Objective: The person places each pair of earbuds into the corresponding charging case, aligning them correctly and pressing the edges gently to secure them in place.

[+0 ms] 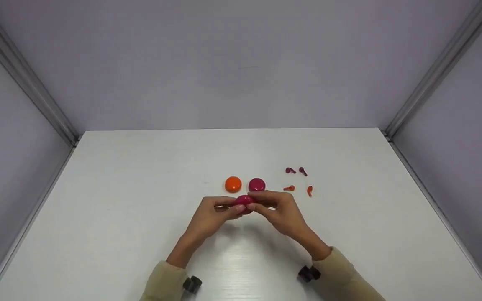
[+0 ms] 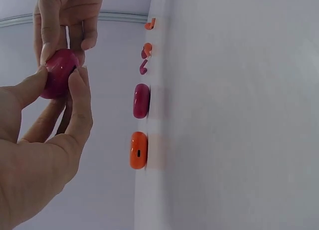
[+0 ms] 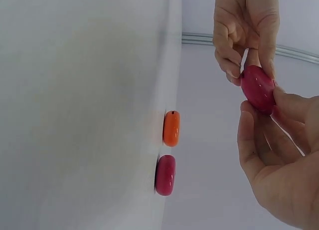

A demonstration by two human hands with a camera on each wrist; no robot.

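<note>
Head view shows both the left hand and right hand pinching the magenta case above the table; steady, opposing thumb pressure should serve best.

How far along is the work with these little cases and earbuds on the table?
Nothing looks finished. Both hands, left hand and right hand, hold a magenta case, seemingly shut. Left over: the orange case and second magenta case sit shut on the table, with four loose earbuds beside them.
</note>
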